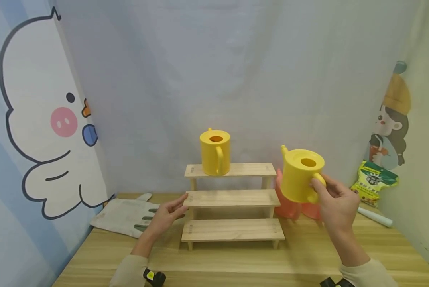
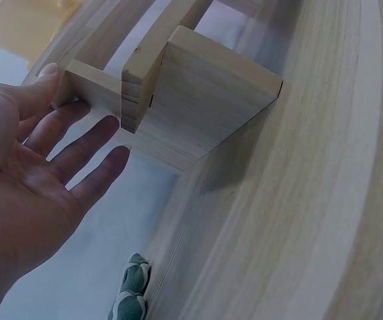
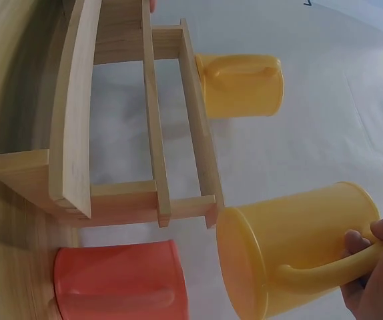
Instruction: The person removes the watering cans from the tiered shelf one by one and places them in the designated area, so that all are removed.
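My right hand [image 1: 338, 203] grips the handle of a yellow watering can [image 1: 298, 181], held up to the right of a three-tier wooden rack [image 1: 232, 198]. Its spout points to the back left. A second yellow watering can [image 1: 209, 155] stands on the rack's top tier, towards the left, handle facing me. In the left wrist view, my left hand [image 2: 38, 153] pinches the left end of a rack board between thumb and index finger, its other fingers extended.
Behind the raised can are red watering cans [image 3: 121, 280], partly hidden. A pale work glove [image 1: 122, 215] with green fingertips lies left of the rack. At the right are a green and yellow snack bag [image 1: 374, 181] and a white stick [image 1: 376, 217]. Curtains enclose the wooden table [image 1: 236, 259].
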`<move>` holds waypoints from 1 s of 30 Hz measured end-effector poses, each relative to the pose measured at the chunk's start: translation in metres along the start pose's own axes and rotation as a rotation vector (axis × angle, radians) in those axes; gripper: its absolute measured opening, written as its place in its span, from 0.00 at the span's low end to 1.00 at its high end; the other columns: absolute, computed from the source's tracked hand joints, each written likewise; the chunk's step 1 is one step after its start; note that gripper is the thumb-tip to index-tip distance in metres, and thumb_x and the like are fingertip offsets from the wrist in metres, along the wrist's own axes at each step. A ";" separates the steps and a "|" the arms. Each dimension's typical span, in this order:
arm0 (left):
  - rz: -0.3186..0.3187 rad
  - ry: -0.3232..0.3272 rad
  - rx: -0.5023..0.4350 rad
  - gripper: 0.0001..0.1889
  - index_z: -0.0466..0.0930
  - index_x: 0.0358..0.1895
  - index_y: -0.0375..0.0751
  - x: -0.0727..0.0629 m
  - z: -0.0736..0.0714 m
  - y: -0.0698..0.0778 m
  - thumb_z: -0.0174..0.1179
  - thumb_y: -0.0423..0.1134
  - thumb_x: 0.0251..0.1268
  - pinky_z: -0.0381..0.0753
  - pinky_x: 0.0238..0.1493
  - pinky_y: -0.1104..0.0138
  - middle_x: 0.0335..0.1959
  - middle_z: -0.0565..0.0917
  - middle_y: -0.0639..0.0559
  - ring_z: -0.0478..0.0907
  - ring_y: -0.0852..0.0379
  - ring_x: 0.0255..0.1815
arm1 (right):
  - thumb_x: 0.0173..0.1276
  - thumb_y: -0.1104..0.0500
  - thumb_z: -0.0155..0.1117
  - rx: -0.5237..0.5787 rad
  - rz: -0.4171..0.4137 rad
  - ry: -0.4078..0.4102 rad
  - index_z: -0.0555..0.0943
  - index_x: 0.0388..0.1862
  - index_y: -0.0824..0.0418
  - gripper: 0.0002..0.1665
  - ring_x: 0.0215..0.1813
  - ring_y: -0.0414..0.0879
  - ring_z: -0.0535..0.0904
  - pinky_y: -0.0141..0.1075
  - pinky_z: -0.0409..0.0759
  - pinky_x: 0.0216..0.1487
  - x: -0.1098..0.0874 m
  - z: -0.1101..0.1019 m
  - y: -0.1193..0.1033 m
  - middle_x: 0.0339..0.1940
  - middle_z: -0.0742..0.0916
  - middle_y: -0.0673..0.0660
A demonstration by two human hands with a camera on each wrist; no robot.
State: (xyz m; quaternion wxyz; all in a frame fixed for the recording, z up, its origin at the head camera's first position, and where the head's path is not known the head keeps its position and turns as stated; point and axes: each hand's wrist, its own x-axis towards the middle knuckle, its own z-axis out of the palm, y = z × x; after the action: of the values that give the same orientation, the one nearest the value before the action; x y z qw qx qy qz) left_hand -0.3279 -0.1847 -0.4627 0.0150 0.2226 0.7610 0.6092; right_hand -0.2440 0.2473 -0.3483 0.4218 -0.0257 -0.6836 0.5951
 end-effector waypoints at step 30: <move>0.002 0.010 0.002 0.29 0.62 0.76 0.38 0.001 -0.001 -0.001 0.56 0.40 0.77 0.78 0.62 0.55 0.77 0.59 0.41 0.68 0.38 0.69 | 0.61 0.70 0.75 -0.080 0.149 -0.052 0.85 0.49 0.74 0.18 0.32 0.35 0.87 0.24 0.83 0.36 -0.048 -0.047 0.022 0.38 0.90 0.42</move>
State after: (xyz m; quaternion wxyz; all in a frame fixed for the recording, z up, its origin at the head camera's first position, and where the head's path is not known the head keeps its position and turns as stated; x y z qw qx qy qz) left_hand -0.3294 -0.1854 -0.4629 0.0105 0.2205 0.7613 0.6097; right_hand -0.1952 0.2650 -0.3962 0.3572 -0.0779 -0.7136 0.5975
